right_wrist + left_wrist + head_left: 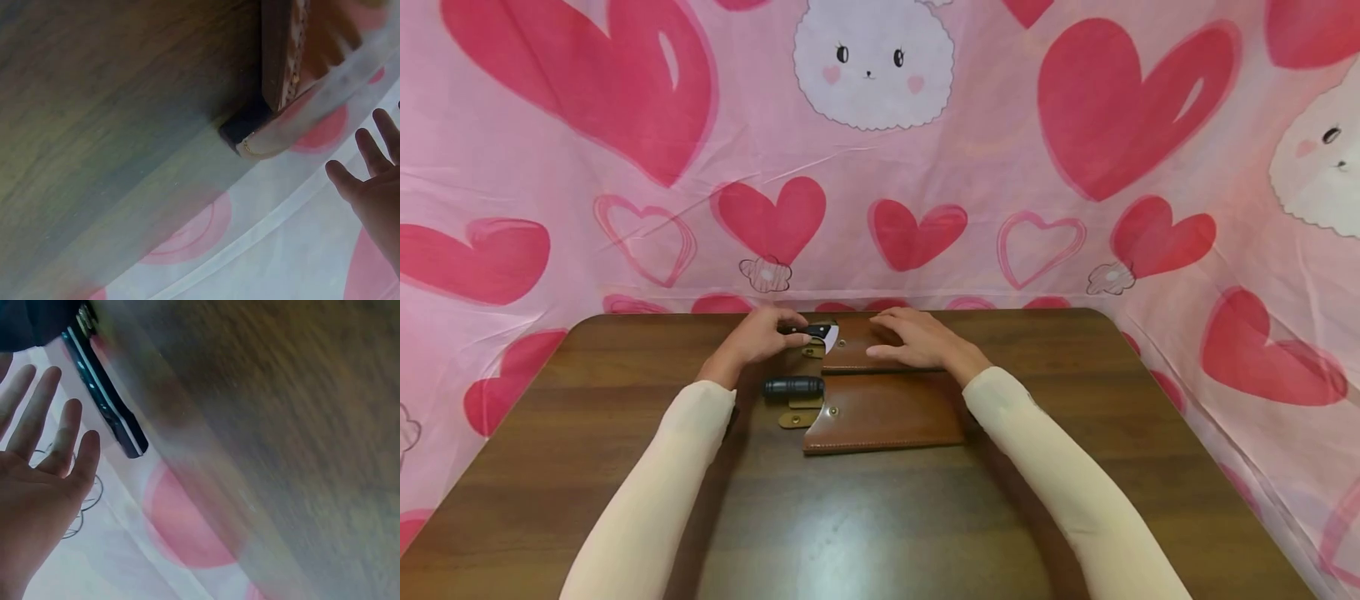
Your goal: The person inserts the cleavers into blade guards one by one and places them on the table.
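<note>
A knife (822, 332) with a black riveted handle lies at the back of the table, its blade mostly inside a brown leather sheath (850, 354). My left hand (763, 337) is at the handle end, thumb and fingers apart; in the left wrist view its fingers are spread beside the black handle (109, 403) rather than wrapped round it. Over the same sheath hovers my right hand (917, 337), and its fingers look extended in the right wrist view. Nearer lies a larger brown sheath (895, 417) with a ridged black handle (793, 387) sticking out leftward.
Tan snap straps (795, 419) hang off the left ends of both sheaths. The wooden table (850, 525) ends just behind the far sheath, against a pink heart-patterned cloth (850, 158). A dark shape (34, 322) fills a corner of the left wrist view, its kind unclear.
</note>
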A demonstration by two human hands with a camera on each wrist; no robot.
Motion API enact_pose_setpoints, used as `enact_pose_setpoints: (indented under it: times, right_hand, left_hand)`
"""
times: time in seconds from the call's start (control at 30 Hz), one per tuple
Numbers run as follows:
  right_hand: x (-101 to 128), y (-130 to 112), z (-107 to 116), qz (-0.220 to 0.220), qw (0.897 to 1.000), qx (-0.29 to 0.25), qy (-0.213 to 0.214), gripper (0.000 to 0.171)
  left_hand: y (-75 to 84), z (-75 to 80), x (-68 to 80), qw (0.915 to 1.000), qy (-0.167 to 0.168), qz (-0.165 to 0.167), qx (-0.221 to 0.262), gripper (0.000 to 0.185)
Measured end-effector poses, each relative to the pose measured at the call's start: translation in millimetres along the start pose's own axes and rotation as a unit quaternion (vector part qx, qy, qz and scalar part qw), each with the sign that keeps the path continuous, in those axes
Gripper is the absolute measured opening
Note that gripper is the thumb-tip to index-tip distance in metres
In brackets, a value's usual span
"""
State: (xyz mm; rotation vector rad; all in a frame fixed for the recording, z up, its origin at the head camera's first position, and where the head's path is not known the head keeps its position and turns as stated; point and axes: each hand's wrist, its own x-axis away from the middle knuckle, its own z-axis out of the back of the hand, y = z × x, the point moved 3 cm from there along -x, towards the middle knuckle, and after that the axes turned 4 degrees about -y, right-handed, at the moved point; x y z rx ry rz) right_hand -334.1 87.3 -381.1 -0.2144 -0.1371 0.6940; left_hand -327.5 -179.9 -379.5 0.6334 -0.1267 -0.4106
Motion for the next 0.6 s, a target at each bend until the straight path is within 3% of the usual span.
enact_pose_setpoints:
  times: [0.3, 0.6]
  right_hand:
    - [16, 3, 9, -0.007, 1.0, 0.009, 0.028, 0.075]
    - [31, 4, 15, -0.036, 0.998, 0.012, 0.042, 0.075]
  left_hand:
    - [10.2, 5.9, 12.9, 0.9996, -0.007, 0.018, -0.022, 0.043]
    - [18.3, 13.1, 25.1, 0.9988, 0.026, 0.026, -0.033, 0.038]
